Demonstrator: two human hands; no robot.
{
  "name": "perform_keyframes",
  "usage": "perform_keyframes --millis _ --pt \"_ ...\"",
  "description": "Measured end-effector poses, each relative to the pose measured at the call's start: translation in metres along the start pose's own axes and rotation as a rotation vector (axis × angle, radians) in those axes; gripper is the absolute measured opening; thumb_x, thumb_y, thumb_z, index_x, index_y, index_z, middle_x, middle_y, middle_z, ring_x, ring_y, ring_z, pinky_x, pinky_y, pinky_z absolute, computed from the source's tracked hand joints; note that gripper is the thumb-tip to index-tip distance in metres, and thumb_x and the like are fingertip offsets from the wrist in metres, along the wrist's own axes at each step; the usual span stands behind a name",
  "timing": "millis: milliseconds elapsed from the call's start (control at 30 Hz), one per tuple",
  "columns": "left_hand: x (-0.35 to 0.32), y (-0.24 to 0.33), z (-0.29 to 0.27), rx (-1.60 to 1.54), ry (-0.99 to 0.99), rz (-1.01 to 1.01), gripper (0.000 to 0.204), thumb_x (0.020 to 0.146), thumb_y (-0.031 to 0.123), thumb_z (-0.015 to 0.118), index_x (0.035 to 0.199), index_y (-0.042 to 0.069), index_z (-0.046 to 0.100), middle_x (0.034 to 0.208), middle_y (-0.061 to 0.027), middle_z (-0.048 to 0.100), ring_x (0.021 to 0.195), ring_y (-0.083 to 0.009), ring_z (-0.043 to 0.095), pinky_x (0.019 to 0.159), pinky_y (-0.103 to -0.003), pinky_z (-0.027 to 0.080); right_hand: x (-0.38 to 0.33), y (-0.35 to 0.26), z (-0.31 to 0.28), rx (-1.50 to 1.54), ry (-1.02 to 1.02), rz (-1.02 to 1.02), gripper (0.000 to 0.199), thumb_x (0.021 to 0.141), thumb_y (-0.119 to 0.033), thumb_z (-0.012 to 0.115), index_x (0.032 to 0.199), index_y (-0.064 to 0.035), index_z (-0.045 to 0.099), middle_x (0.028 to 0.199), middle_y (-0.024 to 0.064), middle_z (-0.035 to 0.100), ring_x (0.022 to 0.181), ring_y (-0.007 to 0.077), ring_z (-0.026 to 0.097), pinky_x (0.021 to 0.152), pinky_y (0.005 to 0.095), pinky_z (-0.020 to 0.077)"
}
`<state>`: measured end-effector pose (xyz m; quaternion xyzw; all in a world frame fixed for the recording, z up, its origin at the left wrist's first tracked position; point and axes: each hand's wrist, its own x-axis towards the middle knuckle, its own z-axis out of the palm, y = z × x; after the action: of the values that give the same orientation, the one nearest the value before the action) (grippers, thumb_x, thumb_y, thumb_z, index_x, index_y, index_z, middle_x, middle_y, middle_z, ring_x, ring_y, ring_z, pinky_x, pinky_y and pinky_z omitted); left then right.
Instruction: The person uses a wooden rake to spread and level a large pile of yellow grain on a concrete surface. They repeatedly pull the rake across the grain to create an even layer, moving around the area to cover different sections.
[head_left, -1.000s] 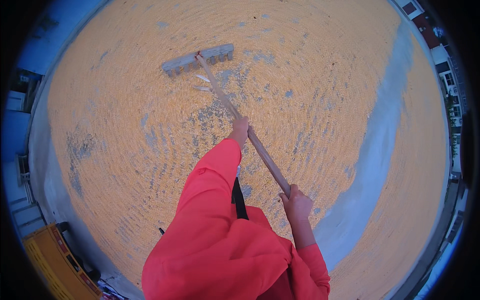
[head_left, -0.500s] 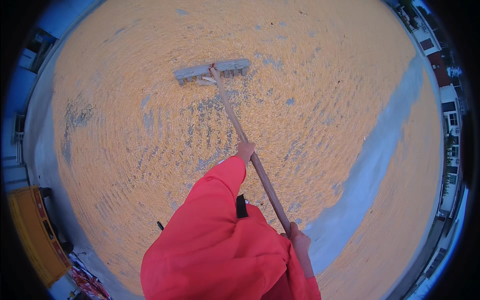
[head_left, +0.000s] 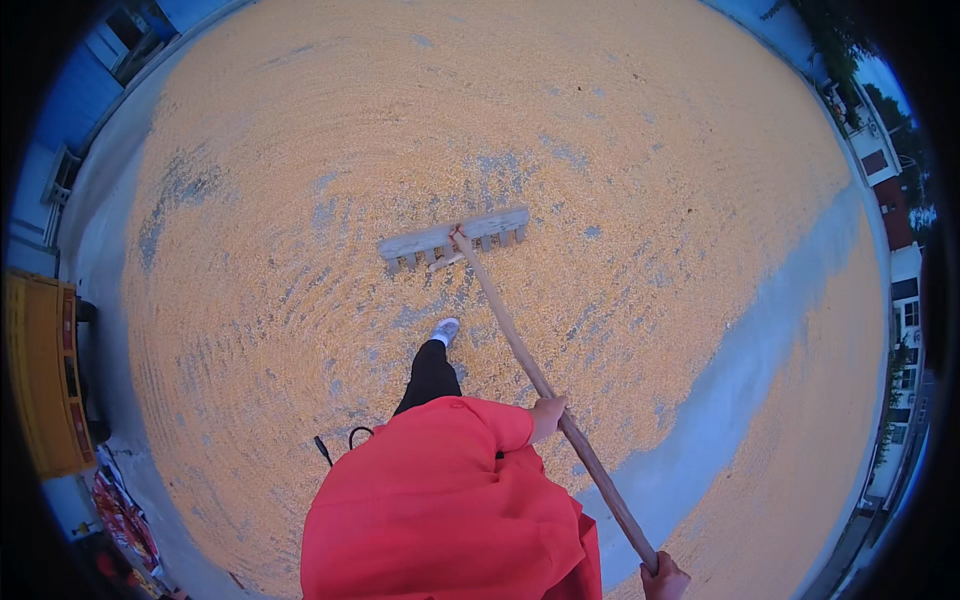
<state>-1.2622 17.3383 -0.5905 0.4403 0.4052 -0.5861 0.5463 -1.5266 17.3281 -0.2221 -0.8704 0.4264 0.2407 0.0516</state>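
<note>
A wooden rake (head_left: 505, 317) stretches ahead of me, its long handle slanting from lower right up to a toothed wooden head (head_left: 453, 234). The teeth rest in a thin layer of yellow-orange grain, looking like corn kernels (head_left: 270, 330), spread over grey ground. My left hand (head_left: 547, 415) is closed round the middle of the handle. Further back, my right hand (head_left: 665, 578) grips the handle near its end, at the lower edge of the view. A red sleeve covers my left arm.
A bare concrete strip (head_left: 740, 370) cuts through the grain on the right. On the left stand a yellow truck bed (head_left: 40, 375) and a blue wall (head_left: 75, 130). White buildings (head_left: 905, 300) line the right edge. My foot (head_left: 446, 328) is in the grain behind the rake head.
The rake head has come back toward me and slightly right. Both hands have moved down and to the right with the handle. My foot and dark trouser leg now show.
</note>
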Motion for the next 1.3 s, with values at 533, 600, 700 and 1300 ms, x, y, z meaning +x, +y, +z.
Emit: perform_keyframes --millis 533,600,700,1300 --pt "0.008 0.153 -0.115 -0.316 0.098 0.2 0.022 0.076 0.016 0.052 0.088 0.0 0.043 0.07 -0.0147 0.05 0.057 -0.029 0.056 0.049 -0.042 0.05 0.094 -0.143 -0.036 -0.144 0.119 -0.306 0.019 0.079 -0.03 0.055 0.073 -0.013 0.048 0.059 0.0097 0.054 0.049 0.0313 0.053 0.042 0.0425 0.0414" --pt "0.012 0.219 -0.152 -0.332 0.125 0.273 0.023 0.077 0.015 0.052 0.091 0.001 0.041 0.068 -0.0135 0.046 0.055 -0.0289 0.054 0.048 -0.044 0.05 0.118 -0.2 -0.032 -0.043 0.103 -0.349 0.021 0.081 -0.035 0.051 0.075 -0.0142 0.05 0.059 0.01 0.054 0.051 0.0314 0.054 0.043 0.0419 0.0431" --pt "-0.023 0.328 -0.186 -0.381 0.305 0.43 0.017 0.072 0.014 0.052 0.075 -0.002 0.047 0.061 -0.0134 0.049 0.048 -0.0264 0.053 0.041 -0.041 0.045 0.161 -0.295 -0.022 -0.139 0.196 -0.416 0.037 0.061 -0.033 0.07 0.088 -0.0146 0.054 0.06 0.0062 0.056 0.048 0.0266 0.056 0.045 0.0397 0.0436" --pt "-0.135 0.695 -0.275 -0.275 -0.005 0.484 0.011 0.074 0.006 0.056 0.075 0.0 0.047 0.063 -0.0123 0.047 0.049 -0.0243 0.052 0.041 -0.042 0.047 0.401 -0.75 -0.109 1.434 -1.273 0.081 0.029 0.08 -0.022 0.059 0.104 -0.009 0.046 0.065 0.0016 0.048 0.043 0.0088 0.043 0.039 0.0237 0.0376"
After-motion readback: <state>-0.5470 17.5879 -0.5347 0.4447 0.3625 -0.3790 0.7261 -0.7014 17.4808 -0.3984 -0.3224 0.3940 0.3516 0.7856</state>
